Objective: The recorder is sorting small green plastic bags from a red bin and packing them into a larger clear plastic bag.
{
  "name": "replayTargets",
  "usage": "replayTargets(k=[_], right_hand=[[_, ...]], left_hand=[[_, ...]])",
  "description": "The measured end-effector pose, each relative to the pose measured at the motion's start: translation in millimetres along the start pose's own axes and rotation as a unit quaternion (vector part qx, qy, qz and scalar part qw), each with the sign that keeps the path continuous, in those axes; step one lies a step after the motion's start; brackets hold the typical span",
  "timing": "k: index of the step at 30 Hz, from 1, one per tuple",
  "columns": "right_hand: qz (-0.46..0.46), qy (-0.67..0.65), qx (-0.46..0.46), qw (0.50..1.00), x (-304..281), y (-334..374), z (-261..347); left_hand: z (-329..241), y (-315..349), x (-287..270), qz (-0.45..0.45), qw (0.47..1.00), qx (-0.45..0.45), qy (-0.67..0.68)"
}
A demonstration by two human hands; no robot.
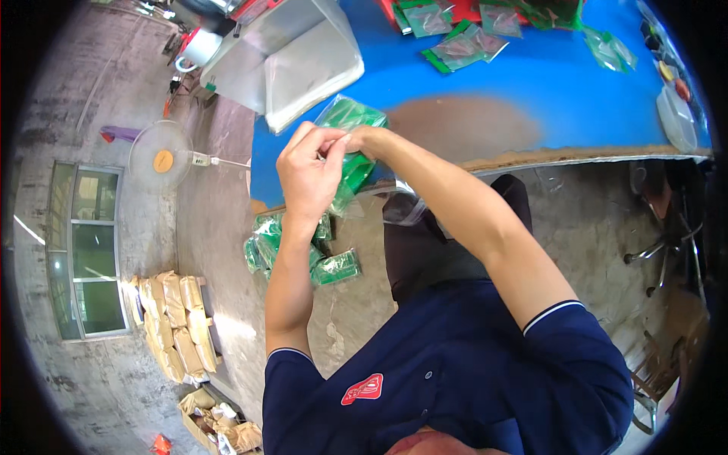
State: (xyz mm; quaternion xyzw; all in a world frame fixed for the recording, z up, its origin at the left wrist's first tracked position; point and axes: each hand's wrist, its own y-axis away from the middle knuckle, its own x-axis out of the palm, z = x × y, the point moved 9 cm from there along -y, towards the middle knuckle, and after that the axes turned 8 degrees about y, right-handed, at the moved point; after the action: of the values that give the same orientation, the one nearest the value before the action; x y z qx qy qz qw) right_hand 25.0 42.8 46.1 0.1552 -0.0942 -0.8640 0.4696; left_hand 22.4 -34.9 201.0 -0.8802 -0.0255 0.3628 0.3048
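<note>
Blue worktop (584,106), bin (311,64) at its left edge; left hand (309,165) and right hand (365,141) pinch a green bag (356,174) just beneath.

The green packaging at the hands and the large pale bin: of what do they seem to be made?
Green packaging: probably thin, glossy plastic film; it wrinkles, catches bright glints and has a clear part.
Pale bin: likely rigid plastic, smooth and rather dull; its walls stand stiff, but the look cannot exclude metal.

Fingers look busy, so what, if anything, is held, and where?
Left hand and right hand seem to pinch green plastic packaging; their fingers hide exactly where.
</note>
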Motion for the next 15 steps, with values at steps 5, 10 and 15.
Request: replayTargets(k=[5, 10, 15], right_hand=[[-0.016, -0.554, -0.121, 0.824, 6.9, 36.8, -31.9], [-0.191, -0.594, -0.214, 0.751, -7.8, 74.1, -42.5], [-0.126, -0.616, -0.178, 0.757, -5.7, 70.0, -27.1]], left_hand=[[23.5, -2.4, 15.6, -0.075, 0.989, -0.068, 0.109], [19.1, -13.9, 37.8, -0.056, 0.971, -0.103, 0.207], [212.5, 28.9, 0.8, 0.075, 0.905, -0.267, 0.322]])
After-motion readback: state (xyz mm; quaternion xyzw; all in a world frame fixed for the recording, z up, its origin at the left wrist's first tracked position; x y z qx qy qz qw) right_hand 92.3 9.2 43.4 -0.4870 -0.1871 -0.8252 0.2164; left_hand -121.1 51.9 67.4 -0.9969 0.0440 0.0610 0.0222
